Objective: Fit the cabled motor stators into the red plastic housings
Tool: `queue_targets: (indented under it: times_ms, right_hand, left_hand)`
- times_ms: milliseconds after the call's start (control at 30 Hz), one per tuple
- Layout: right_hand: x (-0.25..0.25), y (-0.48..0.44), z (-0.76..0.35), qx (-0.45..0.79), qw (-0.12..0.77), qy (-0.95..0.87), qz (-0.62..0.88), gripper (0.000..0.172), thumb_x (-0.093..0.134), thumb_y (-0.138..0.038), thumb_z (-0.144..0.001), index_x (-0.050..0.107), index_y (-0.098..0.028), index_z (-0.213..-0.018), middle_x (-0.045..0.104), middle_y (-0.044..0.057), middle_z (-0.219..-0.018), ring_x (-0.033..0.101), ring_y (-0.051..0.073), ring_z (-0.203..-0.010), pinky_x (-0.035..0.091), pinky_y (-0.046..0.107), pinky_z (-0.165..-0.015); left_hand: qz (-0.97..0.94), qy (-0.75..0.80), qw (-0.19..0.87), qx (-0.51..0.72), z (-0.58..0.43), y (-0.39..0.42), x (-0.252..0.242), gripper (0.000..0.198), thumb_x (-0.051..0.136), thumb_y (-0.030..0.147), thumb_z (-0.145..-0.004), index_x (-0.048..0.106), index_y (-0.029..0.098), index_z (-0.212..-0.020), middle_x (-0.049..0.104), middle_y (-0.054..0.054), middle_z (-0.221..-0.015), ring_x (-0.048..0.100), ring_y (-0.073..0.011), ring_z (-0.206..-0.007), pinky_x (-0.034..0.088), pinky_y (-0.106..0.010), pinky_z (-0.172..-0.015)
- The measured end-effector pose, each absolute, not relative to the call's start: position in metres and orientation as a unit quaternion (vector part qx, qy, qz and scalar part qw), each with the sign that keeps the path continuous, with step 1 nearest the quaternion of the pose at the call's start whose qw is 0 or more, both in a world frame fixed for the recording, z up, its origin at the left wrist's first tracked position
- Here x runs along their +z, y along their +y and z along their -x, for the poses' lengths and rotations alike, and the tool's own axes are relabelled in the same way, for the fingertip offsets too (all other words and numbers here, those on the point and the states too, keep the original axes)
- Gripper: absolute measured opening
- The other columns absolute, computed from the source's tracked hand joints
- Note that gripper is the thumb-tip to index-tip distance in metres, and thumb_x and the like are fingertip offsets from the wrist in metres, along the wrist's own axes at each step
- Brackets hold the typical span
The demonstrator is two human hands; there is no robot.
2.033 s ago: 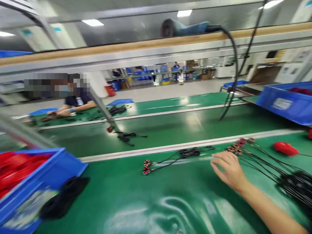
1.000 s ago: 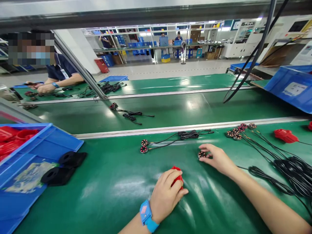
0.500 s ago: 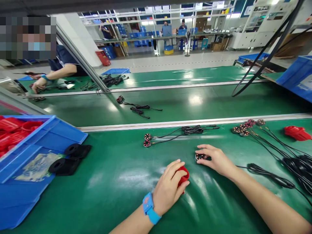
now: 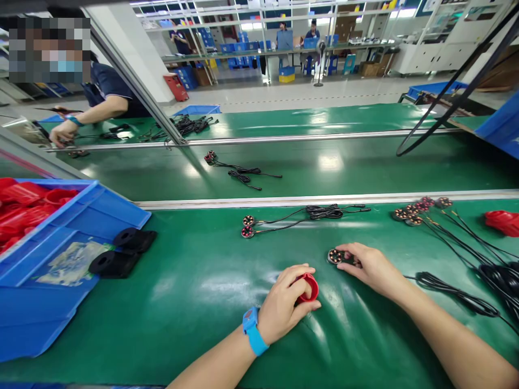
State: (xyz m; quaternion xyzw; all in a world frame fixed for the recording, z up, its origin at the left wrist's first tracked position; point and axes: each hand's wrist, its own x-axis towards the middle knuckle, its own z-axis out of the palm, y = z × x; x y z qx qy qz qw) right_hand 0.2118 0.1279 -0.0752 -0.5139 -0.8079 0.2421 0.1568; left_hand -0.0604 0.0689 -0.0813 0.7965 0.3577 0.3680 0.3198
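Observation:
My left hand (image 4: 286,297), with a blue band at the wrist, is closed around a red plastic cup-shaped piece (image 4: 313,287), its round opening facing right. The fingers cover the rest of that piece. To the right and slightly farther away, my right hand (image 4: 367,265) pinches a small round part (image 4: 334,256) from its right side, near the green surface. This part shows a dark face with a ring of copper-coloured dots. A black cable (image 4: 454,292) comes out from under my right wrist; its link to the part is hidden.
A blue bin (image 4: 81,302) of red pieces (image 4: 28,210) stands at left, two black pieces (image 4: 115,263) against it. Wired round parts (image 4: 248,231) lie beyond my hands, with several more (image 4: 413,220) and a red piece (image 4: 503,222) at right. A co-worker's hand (image 4: 64,131) is at far left.
The right fingers have shifted right on the round part, so its dotted face shows fully. The red piece's opening has turned more toward me. The whole view has shifted slightly.

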Motion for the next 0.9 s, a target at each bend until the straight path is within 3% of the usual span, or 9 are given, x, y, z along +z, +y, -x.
queue_targets:
  times_ms: [133, 300, 600, 900]
  right_hand:
    - [-0.067, 0.118, -0.202, 0.198, 0.222, -0.820, 0.489, 0.032, 0.055, -0.043, -0.096, 0.064, -0.023, -0.119, 0.064, 0.004, -0.091, 0.061, 0.015, -0.071, 0.053, 0.028, -0.067]
    - [-0.044, 0.088, -0.177, 0.148, 0.313, -0.852, 0.392, 0.034, 0.059, -0.037, -0.096, 0.058, -0.024, -0.127, 0.057, 0.000, -0.076, 0.054, 0.011, -0.061, 0.047, 0.021, -0.057]
    - [-0.052, 0.080, -0.167, 0.190, 0.263, -0.871, 0.369, 0.027, 0.056, -0.033, -0.098, 0.059, -0.022, -0.122, 0.059, 0.001, -0.080, 0.058, 0.010, -0.063, 0.049, 0.021, -0.059]
    - [-0.052, 0.068, -0.161, 0.127, 0.279, -0.901, 0.308, 0.023, 0.051, -0.014, -0.098, 0.058, -0.020, -0.119, 0.065, 0.006, -0.096, 0.061, 0.014, -0.081, 0.052, 0.024, -0.068]
  left_hand:
    - [-0.792, 0.371, 0.327, 0.357, 0.060, 0.068, -0.079, 0.007, 0.055, 0.021, -0.093, 0.051, 0.020, -0.098, 0.056, -0.013, -0.122, 0.050, -0.0264, -0.122, 0.049, -0.041, -0.095]
    - [-0.752, 0.401, 0.345, 0.393, 0.054, 0.065, -0.085, 0.045, 0.069, 0.028, -0.086, 0.046, 0.021, -0.124, 0.059, -0.010, -0.118, 0.059, -0.0239, -0.107, 0.051, -0.039, -0.092]
    - [-0.732, 0.432, 0.347, 0.396, 0.053, 0.061, -0.087, 0.060, 0.081, 0.025, -0.077, 0.046, 0.022, -0.125, 0.059, -0.007, -0.116, 0.061, -0.0227, -0.103, 0.053, -0.036, -0.088]
    - [-0.724, 0.385, 0.363, 0.442, 0.051, 0.064, -0.094, 0.047, 0.071, 0.028, -0.086, 0.044, 0.021, -0.124, 0.058, -0.011, -0.121, 0.059, -0.0240, -0.112, 0.052, -0.041, -0.094]
